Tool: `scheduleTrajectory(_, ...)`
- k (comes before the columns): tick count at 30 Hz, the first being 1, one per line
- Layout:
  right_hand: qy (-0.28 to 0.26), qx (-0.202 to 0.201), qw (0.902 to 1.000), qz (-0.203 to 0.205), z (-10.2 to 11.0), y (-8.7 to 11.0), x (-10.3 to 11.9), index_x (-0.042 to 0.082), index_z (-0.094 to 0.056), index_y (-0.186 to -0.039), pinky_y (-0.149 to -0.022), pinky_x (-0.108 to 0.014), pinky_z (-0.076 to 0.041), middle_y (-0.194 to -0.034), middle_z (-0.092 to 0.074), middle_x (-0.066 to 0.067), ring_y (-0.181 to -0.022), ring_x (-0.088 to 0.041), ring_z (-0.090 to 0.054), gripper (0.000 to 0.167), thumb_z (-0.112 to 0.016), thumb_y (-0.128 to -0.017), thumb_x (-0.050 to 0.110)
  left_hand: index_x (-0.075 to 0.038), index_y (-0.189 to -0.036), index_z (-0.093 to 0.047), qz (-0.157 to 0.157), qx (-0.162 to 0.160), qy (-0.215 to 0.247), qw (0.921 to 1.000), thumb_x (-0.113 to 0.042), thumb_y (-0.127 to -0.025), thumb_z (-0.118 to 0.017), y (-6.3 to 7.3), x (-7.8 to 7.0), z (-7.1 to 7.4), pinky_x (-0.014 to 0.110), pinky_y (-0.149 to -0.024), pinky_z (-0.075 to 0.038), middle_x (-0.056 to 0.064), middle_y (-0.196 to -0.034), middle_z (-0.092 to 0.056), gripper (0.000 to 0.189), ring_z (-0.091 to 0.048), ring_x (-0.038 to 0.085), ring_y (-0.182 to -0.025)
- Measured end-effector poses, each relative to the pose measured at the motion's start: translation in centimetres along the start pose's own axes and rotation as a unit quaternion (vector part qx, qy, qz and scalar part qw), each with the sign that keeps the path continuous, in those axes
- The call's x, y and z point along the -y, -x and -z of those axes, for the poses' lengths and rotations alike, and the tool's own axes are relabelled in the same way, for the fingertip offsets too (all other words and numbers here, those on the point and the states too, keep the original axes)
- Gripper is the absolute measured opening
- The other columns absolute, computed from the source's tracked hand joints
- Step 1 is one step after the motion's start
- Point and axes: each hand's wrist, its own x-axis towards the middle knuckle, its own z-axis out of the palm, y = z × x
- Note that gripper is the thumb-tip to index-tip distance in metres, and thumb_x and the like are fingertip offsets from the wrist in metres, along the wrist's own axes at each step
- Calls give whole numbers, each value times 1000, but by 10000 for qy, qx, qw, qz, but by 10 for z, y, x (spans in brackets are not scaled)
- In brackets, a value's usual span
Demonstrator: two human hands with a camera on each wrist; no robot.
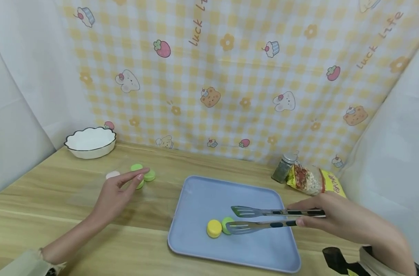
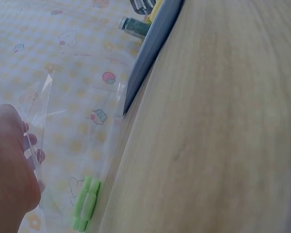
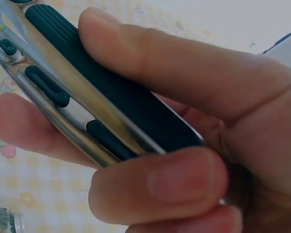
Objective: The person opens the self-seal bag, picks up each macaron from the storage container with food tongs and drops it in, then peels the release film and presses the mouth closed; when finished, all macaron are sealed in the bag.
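Observation:
My left hand [image 1: 113, 194] pinches a clear plastic sheet [image 2: 87, 97], with its fingers [image 2: 33, 140] partly seen through it. Around the fingertips are several green macarons [image 1: 149, 176] and a pale pink one [image 1: 113, 174]. My right hand [image 1: 347, 216] grips slotted metal tongs [image 1: 264, 212] by their dark handles [image 3: 111, 80], the thumb on one arm. The tongs' blades are apart over a blue tray [image 1: 202, 191]. One blade partly covers a green macaron [image 1: 227, 225], which sits beside a yellow macaron [image 1: 214, 229]; whether it touches cannot be told.
A white scalloped dish [image 1: 92, 143] stands at the back left. Behind the tray's right side are a spice jar [image 1: 283, 168] and a yellow food packet [image 1: 314, 179]. A checked cloth [image 1: 230, 88] hangs behind the wooden table [image 1: 140, 245].

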Motion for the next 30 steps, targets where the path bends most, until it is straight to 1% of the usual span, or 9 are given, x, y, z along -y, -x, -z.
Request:
scheduleTrajectory(1, 22, 12, 10000, -1, 0, -1, -2, 13, -64, -119, -64, -22, -50, -109, -66, 7, -85, -2, -62, 36, -56, -92, 36, -11, -119, -65, -4, -3, -7, 10000, -25, -96, -54, 0, 0, 0, 53, -97, -36, 7, -121, -61, 29, -47, 30, -120)
scheduleTrajectory(4, 73, 74, 9999, 103, 0, -5, -9, 13, -65, -118, -69, -22, -51, -112, -65, 4, -95, -4, -60, 37, -58, -91, 36, -10, -119, -64, 20, 2, -3, 10000, -25, -96, -54, 0, 0, 0, 53, -97, -36, 7, -121, -61, 29, -47, 31, -120)
scheduleTrajectory(9, -223, 122, 9992, 324, 1, -10, -21, 9, -65, -117, -68, -22, -50, -111, -66, 2, -96, -3, -59, 38, -63, -88, 33, -10, -119, -64, 25, 17, 34, 10000, -24, -96, -54, 0, 0, 0, 53, -97, -36, 8, -122, -60, 29, -47, 32, -120)
scheduleTrajectory(13, -726, 272, 9966, 264, 2, -13, -28, 8, -64, -118, -66, -23, -49, -111, -66, 0, -91, -4, -58, 37, -65, -87, 28, -10, -118, -65, -18, 0, -63, 10000, -24, -96, -53, -1, 0, 0, 42, -97, -39, 5, -121, -61, 28, -48, 29, -119)
scheduleTrajectory(15, -955, 359, 9946, 180, 2, -13, -30, 7, -63, -119, -64, -23, -48, -111, -65, -1, -86, -4, -57, 38, -67, -86, 26, -10, -118, -65, -19, 1, -77, 10000, -24, -96, -53, -1, 0, 0, 30, -97, -40, 4, -120, -61, 28, -49, 28, -119)
scheduleTrajectory(20, -1229, 509, 9910, 135, 2, -13, -37, 4, -61, -121, -54, -25, -43, -93, -62, 5, -70, -6, -49, 43, -70, -84, 25, -9, -118, -65, -15, 27, 14, 10000, -23, -97, -53, -1, 0, -1, 7, -89, -34, 4, -120, -61, 28, -50, 25, -118)
scheduleTrajectory(23, -1272, 585, 9900, 183, 3, -14, -39, 3, -60, -122, -48, -24, -43, -76, -58, 8, -60, -4, -47, 43, -68, -85, 25, -10, -118, -65, -6, 23, -14, 10000, -24, -97, -53, 0, 0, -1, 7, -89, -34, 4, -121, -61, 28, -50, 22, -118)
scheduleTrajectory(27, -1378, 673, 9881, 103, 3, -14, -40, 3, -59, -124, -40, -24, -43, -62, -55, 8, -46, -3, -44, 44, -67, -86, 24, -10, -118, -65, 2, 21, -29, 10000, -24, -97, -53, 0, 0, 0, 7, -89, -35, 4, -121, -61, 28, -50, 22, -118)
scheduleTrajectory(30, -1392, 698, 9877, 166, 3, -15, -40, 2, -59, -124, -40, -25, -43, -63, -57, 7, -45, -3, -44, 44, -67, -86, 24, -11, -118, -65, 17, 41, -31, 10000, -24, -97, -53, -1, 0, -1, 7, -88, -35, 4, -121, -61, 28, -50, 20, -118)
